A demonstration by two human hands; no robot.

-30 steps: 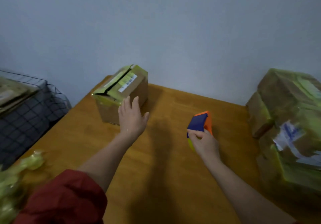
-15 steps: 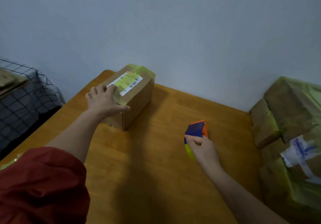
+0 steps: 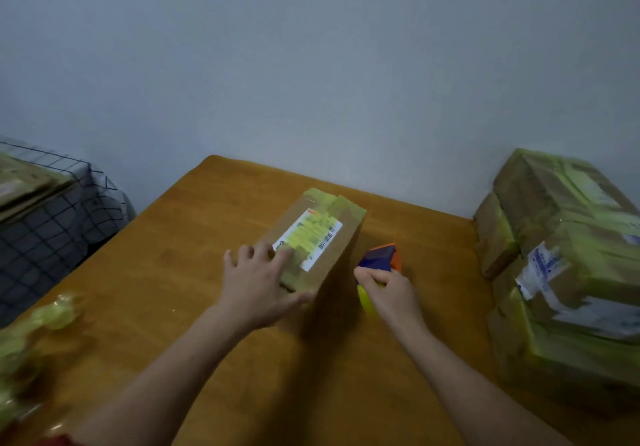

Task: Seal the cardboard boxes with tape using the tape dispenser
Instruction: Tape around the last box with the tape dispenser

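A small cardboard box (image 3: pixel 323 238) with a white label and yellow-green tape stands in the middle of the wooden table (image 3: pixel 194 258). My left hand (image 3: pixel 258 281) grips its near end, fingers spread over the top and thumb on the right side. The tape dispenser (image 3: pixel 379 260), blue and orange with a yellow tape roll, sits just right of the box. My right hand (image 3: pixel 388 288) is closed on the dispenser's near part.
A stack of taped cardboard boxes (image 3: pixel 568 269) fills the table's right side. Crumpled yellow-green tape (image 3: pixel 31 338) lies at the left front. A black wire rack (image 3: pixel 45 224) with flat cardboard stands left of the table. A grey wall runs behind.
My left hand has pulled the small box from the far left of the table toward the middle, next to the dispenser. My right hand stays on the dispenser.
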